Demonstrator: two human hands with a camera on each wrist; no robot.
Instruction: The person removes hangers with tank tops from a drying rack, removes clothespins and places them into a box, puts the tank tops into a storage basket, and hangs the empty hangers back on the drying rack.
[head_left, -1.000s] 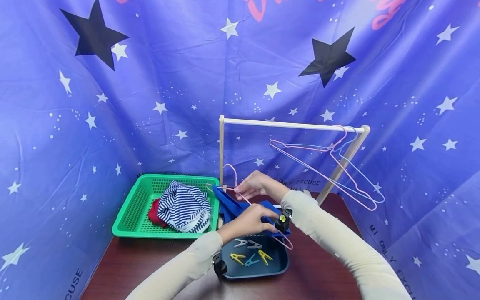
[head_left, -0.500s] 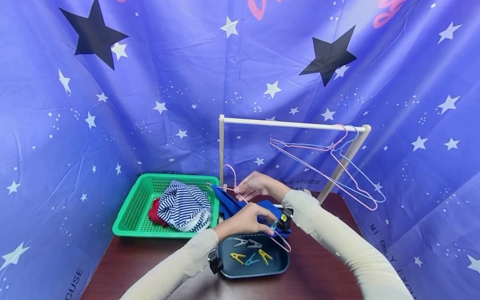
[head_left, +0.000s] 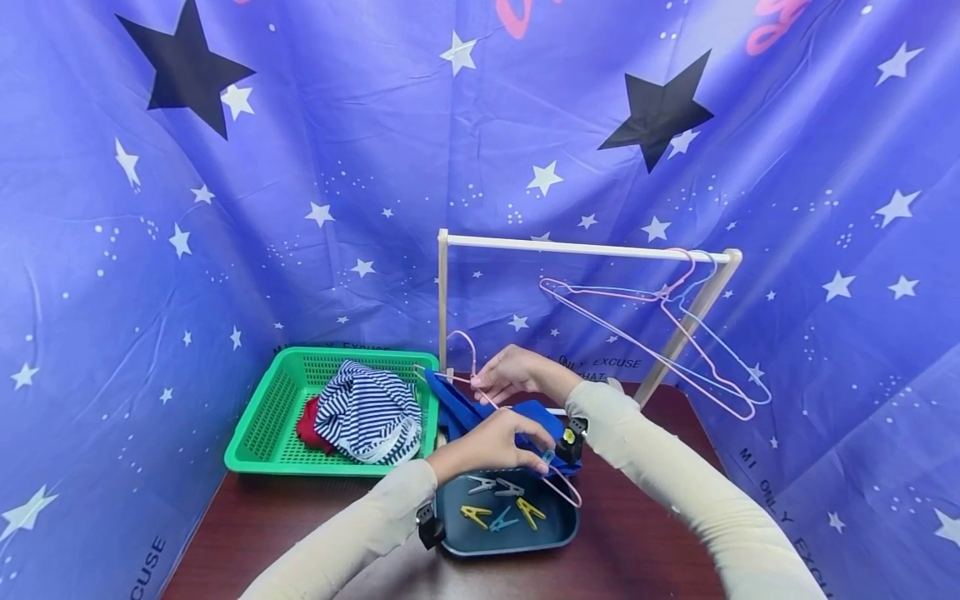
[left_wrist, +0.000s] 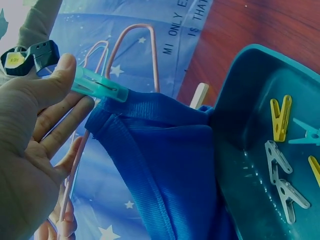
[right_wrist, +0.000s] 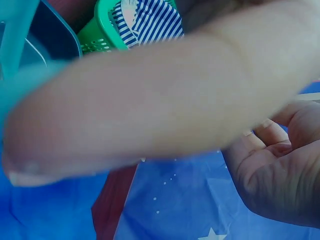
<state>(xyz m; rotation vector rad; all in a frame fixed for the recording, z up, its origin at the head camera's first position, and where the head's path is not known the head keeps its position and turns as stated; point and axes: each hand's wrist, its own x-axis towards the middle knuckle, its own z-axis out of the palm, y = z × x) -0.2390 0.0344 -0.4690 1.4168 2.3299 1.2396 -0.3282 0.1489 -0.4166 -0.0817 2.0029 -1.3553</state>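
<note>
In the head view my left hand (head_left: pixel 487 442) is at the near end of a pink hanger (head_left: pixel 567 492). Its thumb and fingers pinch a teal clothespin (left_wrist: pixel 102 86), whose tip sits on the corner of a blue garment's (left_wrist: pixel 160 165) waistband beside the hanger wire. My right hand (head_left: pixel 517 372) holds the same hanger just below its hook, fingertips on the wire. The garment hangs along the hanger between both hands and is partly covered by them. A blurred finger (right_wrist: pixel 125 105) of the left hand fills much of the right wrist view.
Below the hands stands a dark tray (head_left: pixel 510 547) with several clothespins. To its left is a green basket (head_left: pixel 251 433) with a striped garment (head_left: pixel 367 412) and something red (head_left: pixel 311 425). A rack (head_left: pixel 585 250) behind carries pink and blue hangers (head_left: pixel 705 354) at its right end.
My left hand has shifted slightly left and toward me, and the teal clothespin now shows between its fingertips. The right hand has hardly moved and keeps its hold on the hanger.
</note>
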